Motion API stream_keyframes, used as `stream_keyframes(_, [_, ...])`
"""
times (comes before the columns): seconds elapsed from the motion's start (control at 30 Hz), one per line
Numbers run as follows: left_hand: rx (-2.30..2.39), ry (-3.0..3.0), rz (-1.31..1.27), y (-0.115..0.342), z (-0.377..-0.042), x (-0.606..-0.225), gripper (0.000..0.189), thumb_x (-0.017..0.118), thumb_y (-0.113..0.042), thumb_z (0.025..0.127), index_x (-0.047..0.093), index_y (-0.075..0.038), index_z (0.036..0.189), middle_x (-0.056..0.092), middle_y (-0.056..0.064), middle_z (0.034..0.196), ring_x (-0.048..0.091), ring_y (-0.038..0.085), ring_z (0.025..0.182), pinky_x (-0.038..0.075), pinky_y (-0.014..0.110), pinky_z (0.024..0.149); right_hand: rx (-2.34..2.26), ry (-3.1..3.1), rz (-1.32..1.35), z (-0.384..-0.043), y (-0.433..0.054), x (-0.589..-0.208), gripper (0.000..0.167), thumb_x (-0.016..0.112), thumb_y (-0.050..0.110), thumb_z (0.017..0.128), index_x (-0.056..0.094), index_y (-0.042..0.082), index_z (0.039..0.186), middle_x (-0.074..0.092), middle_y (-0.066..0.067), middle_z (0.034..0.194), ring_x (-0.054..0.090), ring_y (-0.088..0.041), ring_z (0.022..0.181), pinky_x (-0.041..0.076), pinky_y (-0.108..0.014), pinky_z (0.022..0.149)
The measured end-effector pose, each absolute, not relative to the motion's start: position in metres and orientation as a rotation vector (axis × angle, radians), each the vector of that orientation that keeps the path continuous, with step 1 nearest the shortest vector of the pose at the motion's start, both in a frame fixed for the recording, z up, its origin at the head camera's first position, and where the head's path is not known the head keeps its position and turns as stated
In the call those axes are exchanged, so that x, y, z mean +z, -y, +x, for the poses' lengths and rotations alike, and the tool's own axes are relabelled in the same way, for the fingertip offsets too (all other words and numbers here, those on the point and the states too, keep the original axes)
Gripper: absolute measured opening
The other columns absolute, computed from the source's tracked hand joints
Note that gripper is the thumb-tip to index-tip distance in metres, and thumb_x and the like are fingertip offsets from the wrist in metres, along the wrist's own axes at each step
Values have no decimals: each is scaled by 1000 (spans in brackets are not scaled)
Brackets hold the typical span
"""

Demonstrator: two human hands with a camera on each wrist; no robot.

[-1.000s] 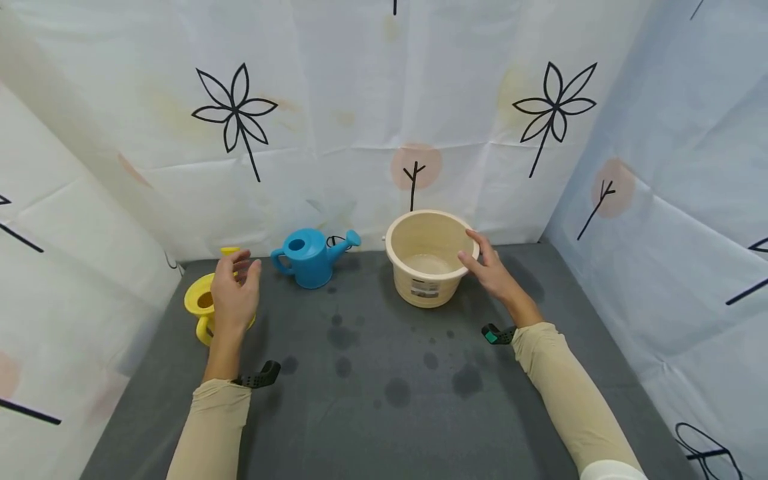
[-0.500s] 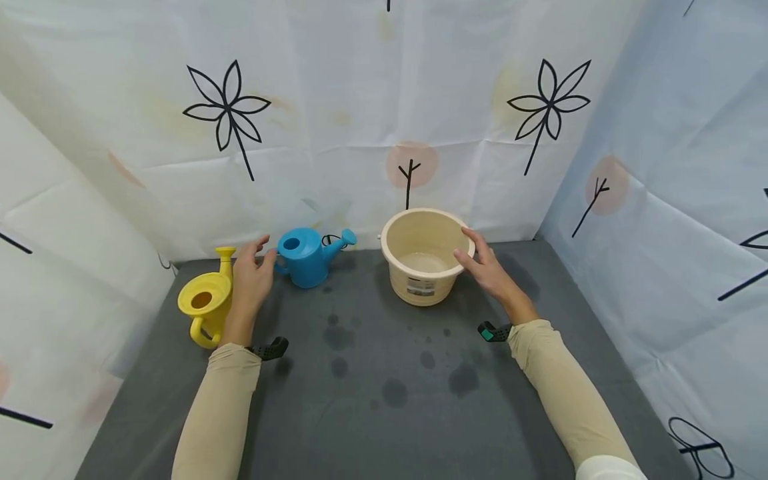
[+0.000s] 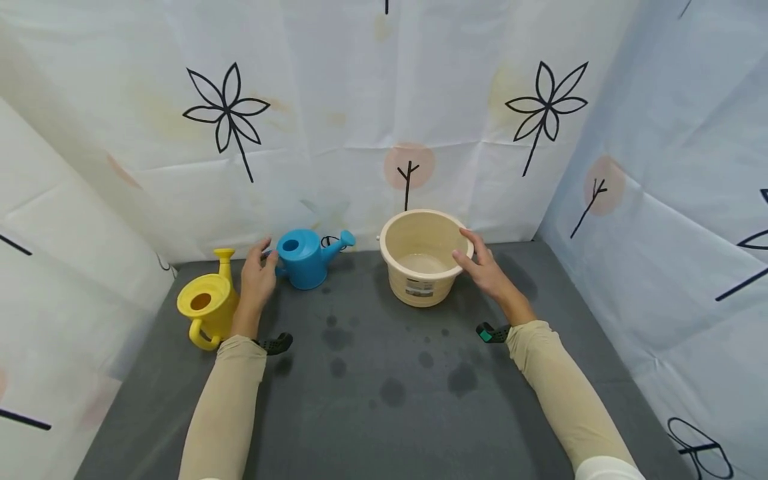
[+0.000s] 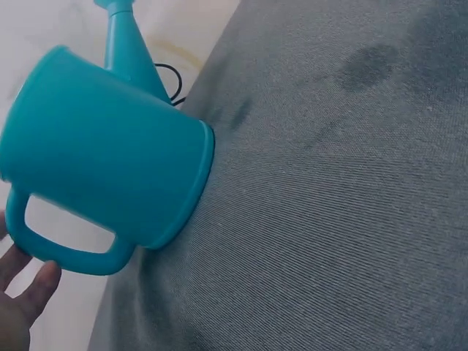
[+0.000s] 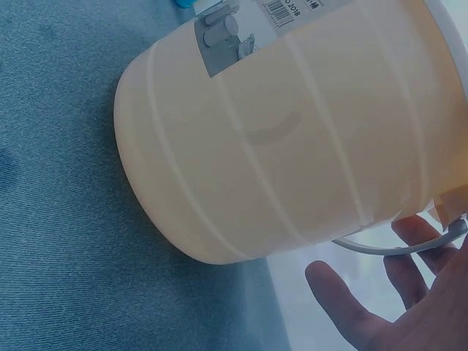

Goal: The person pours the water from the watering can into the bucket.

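My left hand (image 3: pixel 258 280) is at the handle of a blue watering can (image 3: pixel 309 267), which stands upright near the back wall. In the left wrist view, the thumb and fingers (image 4: pixel 45 284) lie close about the can's loop handle (image 4: pixel 77 259), with the thumb tip at its outer edge. A cream plastic bucket (image 3: pixel 441 285) stands upright to the right, with a label on its front. Beside its right rim is my right hand (image 3: pixel 489 273), thumb and fingers spread. The right wrist view has those fingers near the thin bail (image 5: pixel 384 251), with the thumb apart from the bucket wall.
A yellow watering can (image 3: pixel 223 315) stands just left of my left forearm. White patterned cloth walls (image 3: pixel 336 100) rise behind and on both sides of the grey cloth-covered table (image 3: pixel 360 427), which bears dark wet spots. A dark cord loop shows behind the blue can.
My left hand has moved right, from over the yellow watering can to the handle of the blue one. My right hand stays at the bucket's rim. The head view has shifted slightly.
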State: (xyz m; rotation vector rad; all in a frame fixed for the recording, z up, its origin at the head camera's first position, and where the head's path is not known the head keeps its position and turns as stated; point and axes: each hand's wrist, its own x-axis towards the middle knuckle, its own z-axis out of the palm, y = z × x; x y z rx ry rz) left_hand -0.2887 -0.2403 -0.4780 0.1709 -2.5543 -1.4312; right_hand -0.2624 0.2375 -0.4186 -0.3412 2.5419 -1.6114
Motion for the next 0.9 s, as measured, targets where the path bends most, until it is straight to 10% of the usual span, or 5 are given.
stream_keyframes(0.57, [-1412, 2678, 322, 240, -288, -493, 58, 29, -42, 112, 36, -3, 155, 43, 24, 155, 38, 42, 144, 32, 61, 123, -1614, -2558, -300, -262, -235, -417, 69, 49, 22, 108, 13, 8, 164, 2, -28, 167, 6, -44, 155, 42, -62, 116])
stream_keyframes(0.9, [-1377, 2638, 203, 240, -281, -505, 44, 40, -37, 111, 52, -1, 135, 61, 23, 131, 54, 35, 113, 49, 46, 95, -1595, -2566, -282, -260, -234, -417, 68, 49, 22, 108, 14, 7, 164, 3, -28, 167, 5, -44, 152, 39, -62, 118])
